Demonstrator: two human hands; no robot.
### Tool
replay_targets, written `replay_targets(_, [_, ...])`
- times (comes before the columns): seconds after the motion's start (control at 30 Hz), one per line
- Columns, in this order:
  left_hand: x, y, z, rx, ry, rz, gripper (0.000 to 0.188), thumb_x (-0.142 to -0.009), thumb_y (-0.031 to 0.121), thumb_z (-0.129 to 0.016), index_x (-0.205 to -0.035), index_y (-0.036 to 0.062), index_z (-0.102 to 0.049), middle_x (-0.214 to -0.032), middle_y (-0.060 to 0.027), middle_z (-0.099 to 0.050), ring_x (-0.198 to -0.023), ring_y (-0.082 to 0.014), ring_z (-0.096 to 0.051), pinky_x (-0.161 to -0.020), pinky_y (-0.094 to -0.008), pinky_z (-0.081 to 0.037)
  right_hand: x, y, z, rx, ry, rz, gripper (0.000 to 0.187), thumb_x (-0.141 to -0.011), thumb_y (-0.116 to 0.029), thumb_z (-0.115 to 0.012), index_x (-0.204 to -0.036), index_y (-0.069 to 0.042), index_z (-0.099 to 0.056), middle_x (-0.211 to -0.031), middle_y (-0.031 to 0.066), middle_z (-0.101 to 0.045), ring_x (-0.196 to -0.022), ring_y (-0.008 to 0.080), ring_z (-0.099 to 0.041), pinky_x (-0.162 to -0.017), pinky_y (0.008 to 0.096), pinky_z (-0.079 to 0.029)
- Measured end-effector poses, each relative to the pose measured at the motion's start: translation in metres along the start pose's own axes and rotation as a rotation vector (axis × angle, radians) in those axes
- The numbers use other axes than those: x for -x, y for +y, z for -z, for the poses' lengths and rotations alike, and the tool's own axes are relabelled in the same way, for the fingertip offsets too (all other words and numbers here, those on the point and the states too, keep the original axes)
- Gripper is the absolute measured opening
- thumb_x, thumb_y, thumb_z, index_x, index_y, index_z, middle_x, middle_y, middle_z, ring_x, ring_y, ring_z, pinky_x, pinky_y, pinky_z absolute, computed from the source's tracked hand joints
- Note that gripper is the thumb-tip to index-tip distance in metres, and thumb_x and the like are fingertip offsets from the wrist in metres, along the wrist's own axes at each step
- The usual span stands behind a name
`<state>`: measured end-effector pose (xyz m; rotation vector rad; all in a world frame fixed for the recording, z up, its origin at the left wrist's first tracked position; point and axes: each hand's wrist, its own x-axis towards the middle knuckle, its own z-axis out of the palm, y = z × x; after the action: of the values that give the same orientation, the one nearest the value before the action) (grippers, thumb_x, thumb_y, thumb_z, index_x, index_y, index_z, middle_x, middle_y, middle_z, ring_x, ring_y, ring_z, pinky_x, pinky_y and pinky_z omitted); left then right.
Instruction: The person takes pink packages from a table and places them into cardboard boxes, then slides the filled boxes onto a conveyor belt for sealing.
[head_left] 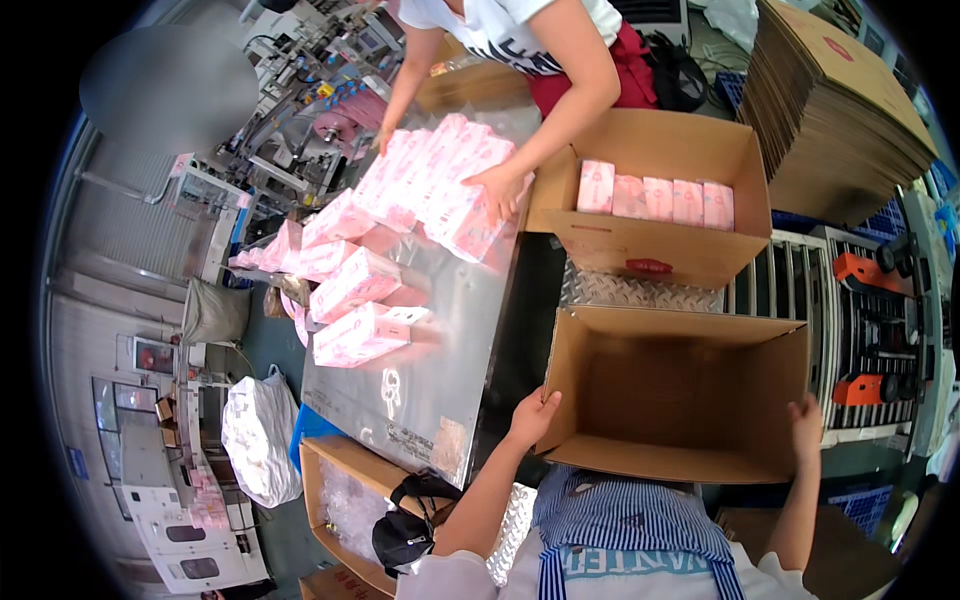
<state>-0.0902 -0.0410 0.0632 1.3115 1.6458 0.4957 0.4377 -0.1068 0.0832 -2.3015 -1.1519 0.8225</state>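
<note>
Between my hands stands an empty open cardboard box (680, 465), close in front of my striped apron. My left hand (537, 415) grips the left side of the box near its front corner. On the opposite side, my right hand (804, 428) holds the box's right wall. Just beyond it, a second cardboard box (640, 250) has a row of pink packs (657, 200) inside. Across the metal table, a co-worker's hands (497, 190) press around a block of pink-and-white packs (425, 180).
More pink packs (355, 285) lie on the metal table (440, 360) to the left. A roller conveyor (790, 285) runs at the right, with a tall stack of flat cardboard (850, 120) behind. A box with clear plastic (350, 505) and a black bag (405, 540) sits near my left arm.
</note>
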Motion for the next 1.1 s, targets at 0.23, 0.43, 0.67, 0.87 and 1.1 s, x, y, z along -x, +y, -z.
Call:
replay_targets(0.23, [-0.029, -0.058, -0.01, -0.374, 0.251, 0.173, 0.05, -0.084, 0.025, -0.066, -0.125, 0.0021, -0.048, -0.116, -0.02, -0.056, -0.107, -0.03, -0.055, -0.091, -0.0366, -0.046, 0.013, -0.008, 0.026, -0.085, -0.024, -0.033, 0.03, -0.086, -0.013, -0.057, -0.11, 0.004, -0.057, -0.097, 0.0117, -0.066, -0.09, 0.018, -0.06, -0.08, 0.0301, -0.045])
replay_targets(0.43, [-0.075, -0.051, 0.006, -0.718, 0.151, -0.006, 0.041, -0.084, 0.017, -0.057, -0.124, 0.0089, -0.052, -0.123, -0.0198, -0.05, -0.118, -0.0367, -0.046, -0.095, -0.0397, -0.043, 0.038, -0.069, -0.037, -0.247, -0.203, -0.013, 0.031, -0.088, -0.021, -0.06, -0.105, 0.005, -0.059, -0.094, 0.014, -0.067, -0.086, 0.02, -0.061, -0.078, 0.032, -0.046])
replay_targets(0.67, [-0.042, -0.04, 0.198, -0.532, 0.617, -0.204, 0.043, -0.086, 0.024, -0.057, -0.125, 0.0056, -0.051, -0.138, -0.0185, -0.039, -0.129, -0.036, -0.035, -0.102, -0.0461, -0.034, 0.033, -0.157, -0.12, -0.005, 0.164, 0.172, 0.047, -0.089, -0.029, -0.06, -0.119, 0.005, -0.05, -0.116, 0.0186, -0.057, -0.106, 0.0285, -0.055, -0.09, 0.0342, -0.041])
replay_targets(0.87, [-0.017, -0.183, 0.253, -0.589, 0.819, 0.434, 0.068, -0.086, 0.041, -0.052, -0.138, 0.002, -0.035, -0.148, -0.0189, -0.025, -0.136, -0.0351, -0.023, -0.108, -0.0588, -0.014, 0.006, -0.418, -0.242, -0.024, 0.123, 0.877, 0.024, -0.083, -0.006, -0.06, -0.106, 0.0, -0.055, -0.107, 0.014, -0.054, -0.102, 0.0269, -0.052, -0.088, 0.0379, -0.042])
replay_targets(1.1, [-0.013, -0.184, 0.26, -0.547, 0.838, 0.39, 0.071, -0.084, 0.047, -0.052, -0.137, 0.003, -0.037, -0.146, -0.0203, -0.029, -0.136, -0.036, -0.024, -0.107, -0.0596, -0.013, 0.018, -0.729, -0.488, 0.181, -0.165, 1.737, 0.027, -0.082, -0.019, -0.062, -0.107, -0.007, -0.059, -0.107, 0.0127, -0.057, -0.101, 0.0324, -0.053, -0.086, 0.0413, -0.043])
